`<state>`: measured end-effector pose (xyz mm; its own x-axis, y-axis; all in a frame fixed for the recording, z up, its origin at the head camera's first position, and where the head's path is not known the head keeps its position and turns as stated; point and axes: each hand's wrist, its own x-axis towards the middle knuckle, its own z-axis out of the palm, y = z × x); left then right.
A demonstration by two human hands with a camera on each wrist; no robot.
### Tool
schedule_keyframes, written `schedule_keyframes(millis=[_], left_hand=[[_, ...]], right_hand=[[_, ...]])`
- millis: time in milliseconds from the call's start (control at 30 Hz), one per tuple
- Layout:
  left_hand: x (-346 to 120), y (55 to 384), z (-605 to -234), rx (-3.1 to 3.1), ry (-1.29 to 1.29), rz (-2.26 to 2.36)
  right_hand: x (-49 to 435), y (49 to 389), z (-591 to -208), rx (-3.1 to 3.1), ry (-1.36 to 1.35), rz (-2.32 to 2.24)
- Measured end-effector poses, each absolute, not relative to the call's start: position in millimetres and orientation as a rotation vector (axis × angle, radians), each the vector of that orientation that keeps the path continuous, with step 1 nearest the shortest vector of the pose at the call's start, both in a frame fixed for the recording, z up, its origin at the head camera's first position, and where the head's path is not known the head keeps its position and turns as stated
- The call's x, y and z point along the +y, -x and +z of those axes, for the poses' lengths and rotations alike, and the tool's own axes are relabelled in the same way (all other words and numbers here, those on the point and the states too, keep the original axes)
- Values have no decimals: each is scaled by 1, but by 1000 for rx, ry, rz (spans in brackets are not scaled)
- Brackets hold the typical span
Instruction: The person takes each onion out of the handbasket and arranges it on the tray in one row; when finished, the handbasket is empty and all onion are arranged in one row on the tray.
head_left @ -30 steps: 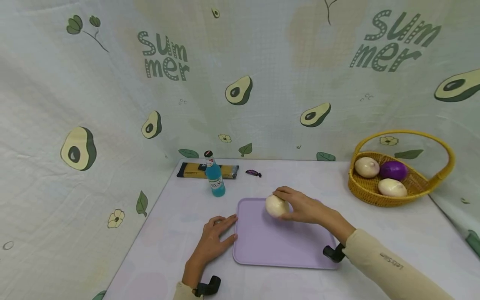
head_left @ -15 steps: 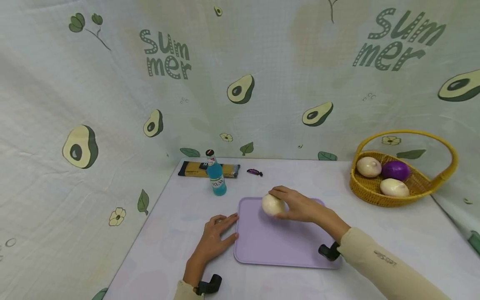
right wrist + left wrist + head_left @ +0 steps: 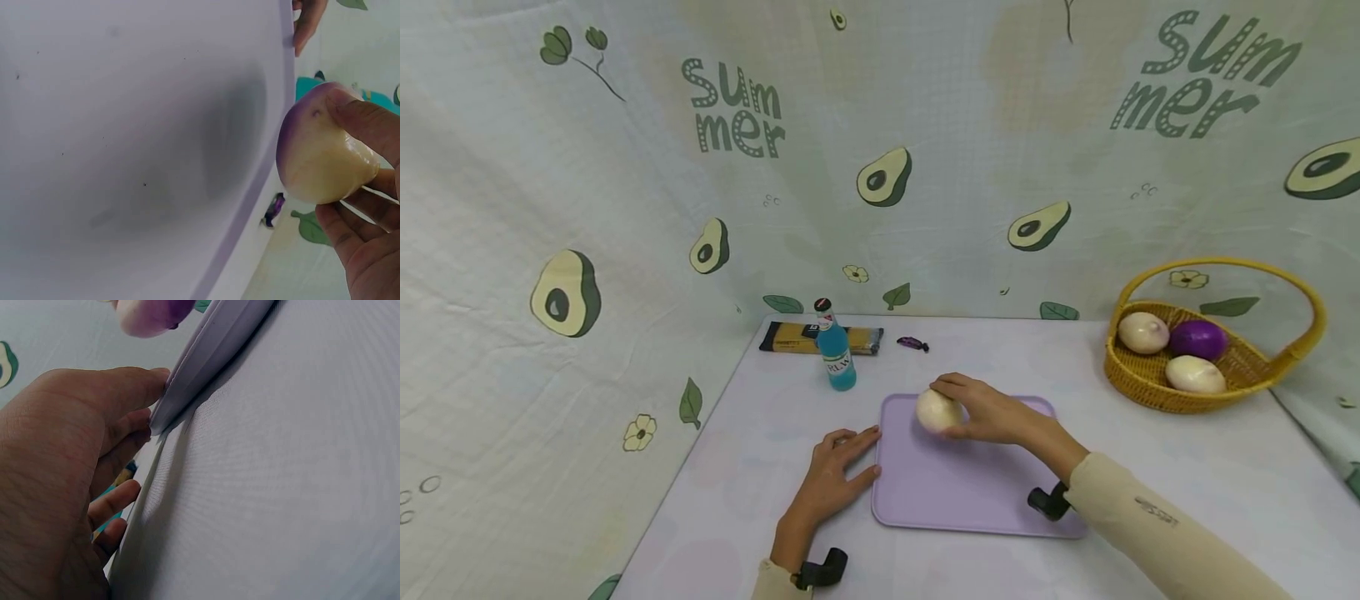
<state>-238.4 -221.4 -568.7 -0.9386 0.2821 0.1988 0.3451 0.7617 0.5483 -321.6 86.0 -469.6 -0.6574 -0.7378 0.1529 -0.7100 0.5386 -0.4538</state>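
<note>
A white turnip with a purple end (image 3: 937, 412) is held above the far left part of a lilac tray (image 3: 977, 492). My right hand (image 3: 988, 410) grips it, thumb on one side and fingers on the other, as the right wrist view (image 3: 369, 206) also shows. There the turnip (image 3: 325, 150) hangs apart from the tray's surface. At the tray's left edge, my left hand (image 3: 831, 479) lies with its fingers extended. In the left wrist view, the thumb and fingertips of the left hand (image 3: 69, 437) touch the tray's rim (image 3: 200, 362).
On the right, a yellow wicker basket (image 3: 1120, 371) with a tall handle holds two whitish vegetables and a purple one (image 3: 1198, 340). A blue bottle (image 3: 837, 354) stands in front of a yellow packet (image 3: 790, 337) at the back left. A purple-wrapped candy (image 3: 913, 343) lies beside them.
My right hand has moved slightly left over the tray with the turnip in its grip. The left hand stays at the tray's left edge.
</note>
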Motion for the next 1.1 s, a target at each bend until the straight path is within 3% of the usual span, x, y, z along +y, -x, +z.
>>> schedule_keyframes(millis=[1100], left_hand=[[-222,240,-569,-2853,525,-908]], right_hand=[[54,332,-477,2653,1224,-793]])
